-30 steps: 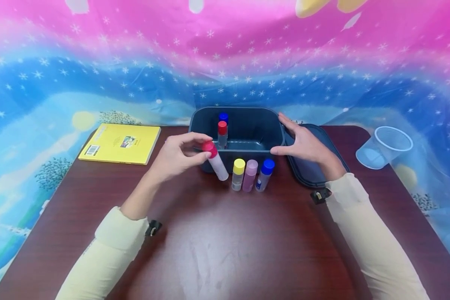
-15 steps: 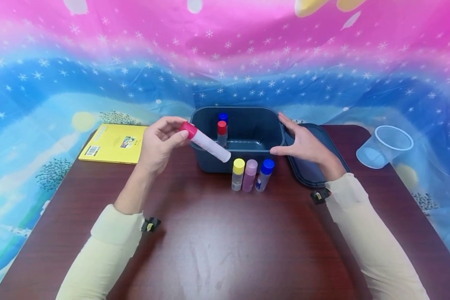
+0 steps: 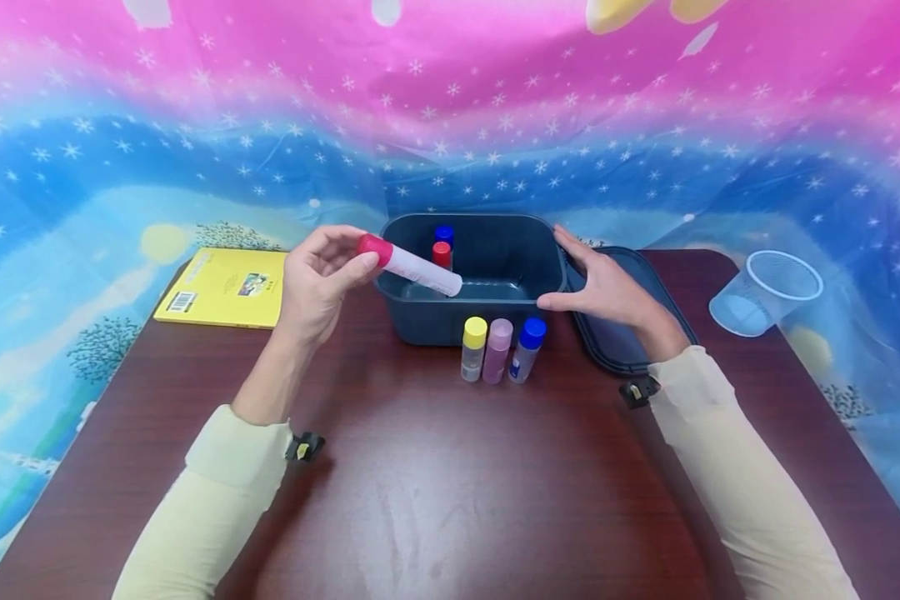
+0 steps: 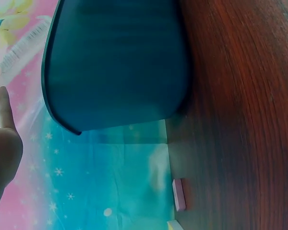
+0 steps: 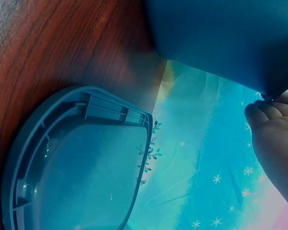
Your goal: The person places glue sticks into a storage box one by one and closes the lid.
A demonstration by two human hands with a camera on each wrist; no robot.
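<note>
My left hand (image 3: 315,283) pinches a pale glue stick (image 3: 422,272) by its red cap, thumb in front. The glue stick slants down to the right, its bottom end over the opening of a dark box (image 3: 427,325). Two more glue sticks stand inside, one with a blue cap (image 3: 444,233) and one with a red cap (image 3: 441,253). At the box's right end, my right hand (image 3: 607,287) grips the rim, thumb at the front. Glue sticks with yellow (image 3: 475,350), light purple (image 3: 498,350) and blue caps (image 3: 527,350) stand in a row before the box.
Right of the box, its dark lid (image 3: 607,350) lies partly under my right forearm. A white mesh cup (image 3: 746,308) is near the far right edge. On the left is a yellow book (image 3: 221,287); the left wrist view shows a small pink block (image 4: 179,194).
My left hand has lifted the red-capped glue stick up and left from the box's front, tipping it from steep to nearly level. Its lower end now overlaps the opening. My right hand stays put.
</note>
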